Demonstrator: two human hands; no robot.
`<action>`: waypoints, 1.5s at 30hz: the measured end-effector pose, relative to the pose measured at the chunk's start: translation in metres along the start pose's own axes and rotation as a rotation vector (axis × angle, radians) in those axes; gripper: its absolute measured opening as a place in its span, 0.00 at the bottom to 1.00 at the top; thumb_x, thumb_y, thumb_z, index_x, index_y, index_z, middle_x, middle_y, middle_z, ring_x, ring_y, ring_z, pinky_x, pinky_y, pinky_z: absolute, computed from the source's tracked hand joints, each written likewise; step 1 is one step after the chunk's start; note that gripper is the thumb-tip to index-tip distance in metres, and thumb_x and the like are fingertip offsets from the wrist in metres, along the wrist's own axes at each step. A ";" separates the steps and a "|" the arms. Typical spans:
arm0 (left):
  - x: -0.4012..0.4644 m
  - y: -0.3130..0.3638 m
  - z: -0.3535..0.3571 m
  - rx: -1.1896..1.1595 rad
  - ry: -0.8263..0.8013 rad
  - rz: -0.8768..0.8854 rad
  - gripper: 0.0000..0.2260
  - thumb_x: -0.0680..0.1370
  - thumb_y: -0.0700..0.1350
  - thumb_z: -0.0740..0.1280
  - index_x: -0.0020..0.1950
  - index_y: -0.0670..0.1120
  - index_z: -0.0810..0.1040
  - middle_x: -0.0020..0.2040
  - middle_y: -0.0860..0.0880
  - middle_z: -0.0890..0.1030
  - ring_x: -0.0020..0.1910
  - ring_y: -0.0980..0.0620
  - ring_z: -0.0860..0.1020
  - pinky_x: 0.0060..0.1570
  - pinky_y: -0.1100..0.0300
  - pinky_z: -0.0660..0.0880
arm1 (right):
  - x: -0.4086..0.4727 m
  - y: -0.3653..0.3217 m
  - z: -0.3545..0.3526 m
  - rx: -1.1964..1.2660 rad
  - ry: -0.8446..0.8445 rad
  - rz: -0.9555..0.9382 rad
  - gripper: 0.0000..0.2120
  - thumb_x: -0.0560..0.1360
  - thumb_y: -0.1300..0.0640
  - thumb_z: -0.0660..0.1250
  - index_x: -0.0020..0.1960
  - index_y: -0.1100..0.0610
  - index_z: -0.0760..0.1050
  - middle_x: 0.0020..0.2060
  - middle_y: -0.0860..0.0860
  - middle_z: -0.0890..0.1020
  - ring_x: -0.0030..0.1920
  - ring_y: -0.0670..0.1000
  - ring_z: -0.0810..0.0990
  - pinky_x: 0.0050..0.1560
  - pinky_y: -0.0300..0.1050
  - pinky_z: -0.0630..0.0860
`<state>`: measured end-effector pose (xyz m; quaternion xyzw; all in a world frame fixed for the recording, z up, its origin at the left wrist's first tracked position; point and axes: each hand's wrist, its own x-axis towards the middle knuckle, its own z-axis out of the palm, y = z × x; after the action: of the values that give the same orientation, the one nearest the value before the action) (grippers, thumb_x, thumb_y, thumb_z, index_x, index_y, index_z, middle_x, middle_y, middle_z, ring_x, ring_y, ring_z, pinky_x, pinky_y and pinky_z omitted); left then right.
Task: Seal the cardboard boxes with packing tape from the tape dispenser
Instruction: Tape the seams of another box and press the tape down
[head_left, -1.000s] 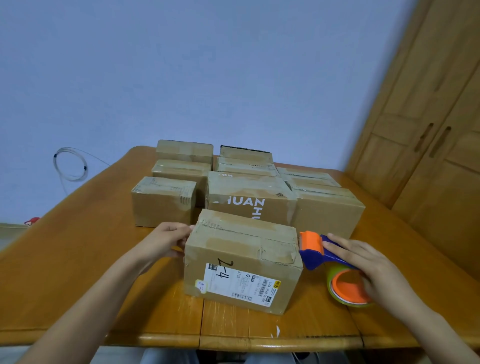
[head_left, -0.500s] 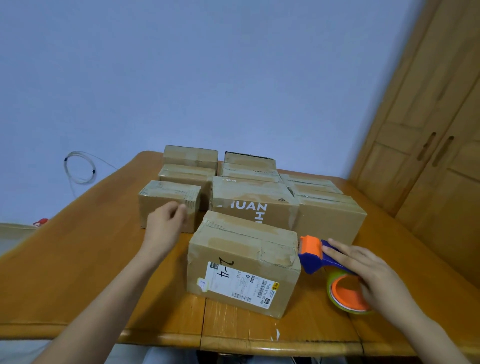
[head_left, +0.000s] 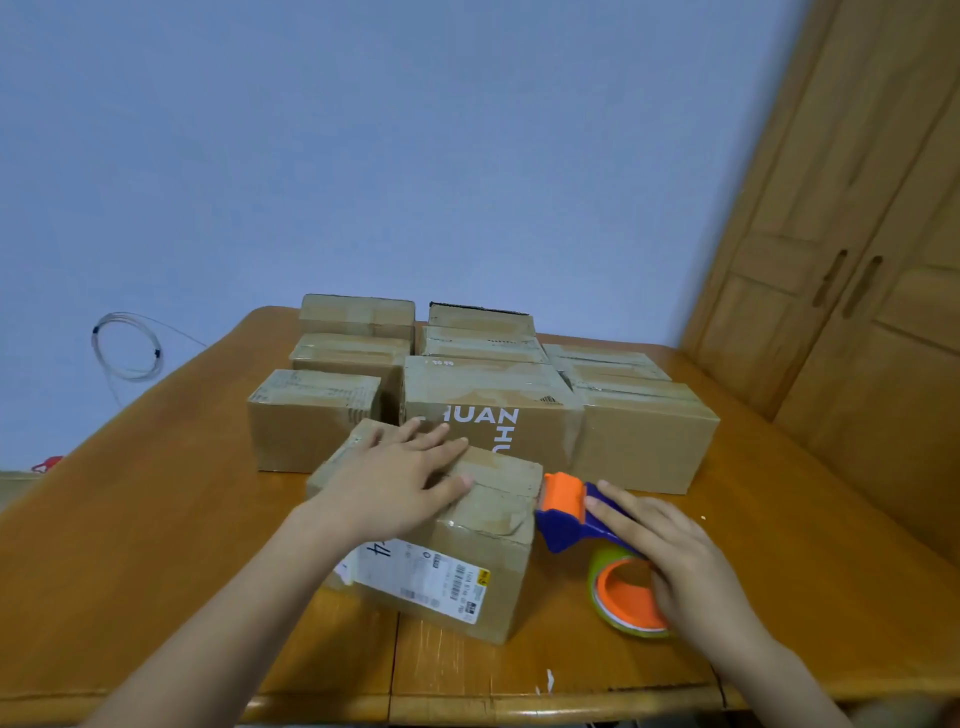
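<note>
Wooden table (head_left: 156, 545) against a pale wall. Left hand (head_left: 395, 483) flat, fingers spread, pressing on the near box (head_left: 488, 525), hiding part of its label (head_left: 415, 577). Right hand (head_left: 670, 561) curled around the dispenser (head_left: 571, 512) at the box's right edge, covering part of the tape roll (head_left: 618, 597). More boxes (head_left: 493, 410) behind, rear ones half hidden.

One head-worn view looks forward and down (close) over the table (head_left: 156, 545).

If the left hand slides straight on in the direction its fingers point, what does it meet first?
Probably the box printed HUAN, standing right behind the labelled box that the left hand lies flat on. Whether the fingertips already touch it is unclear.
</note>
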<state>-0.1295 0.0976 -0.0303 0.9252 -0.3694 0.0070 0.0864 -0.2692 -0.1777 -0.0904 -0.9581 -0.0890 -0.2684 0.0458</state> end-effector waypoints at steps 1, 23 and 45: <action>0.005 0.005 -0.001 -0.008 -0.041 0.011 0.26 0.80 0.64 0.44 0.77 0.61 0.51 0.78 0.57 0.50 0.78 0.55 0.45 0.75 0.50 0.44 | 0.003 -0.005 0.003 0.001 0.020 -0.013 0.51 0.62 0.76 0.67 0.74 0.38 0.57 0.69 0.44 0.71 0.59 0.51 0.74 0.50 0.49 0.78; 0.020 0.008 0.005 -0.049 -0.177 0.080 0.26 0.78 0.67 0.40 0.75 0.66 0.43 0.76 0.66 0.43 0.75 0.62 0.38 0.72 0.56 0.34 | -0.029 0.001 -0.001 -0.233 -0.282 0.001 0.67 0.45 0.48 0.85 0.76 0.41 0.53 0.67 0.44 0.70 0.55 0.48 0.69 0.40 0.37 0.67; 0.022 0.011 0.010 -0.023 -0.122 0.090 0.38 0.64 0.70 0.30 0.75 0.66 0.42 0.77 0.65 0.47 0.76 0.60 0.42 0.73 0.53 0.37 | 0.046 -0.023 -0.018 -0.395 -0.334 -0.351 0.47 0.48 0.51 0.85 0.64 0.43 0.69 0.57 0.48 0.81 0.45 0.54 0.81 0.35 0.47 0.76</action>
<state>-0.1210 0.0730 -0.0366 0.9054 -0.4151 -0.0499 0.0741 -0.2442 -0.1505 -0.0496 -0.9493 -0.2055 -0.1230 -0.2036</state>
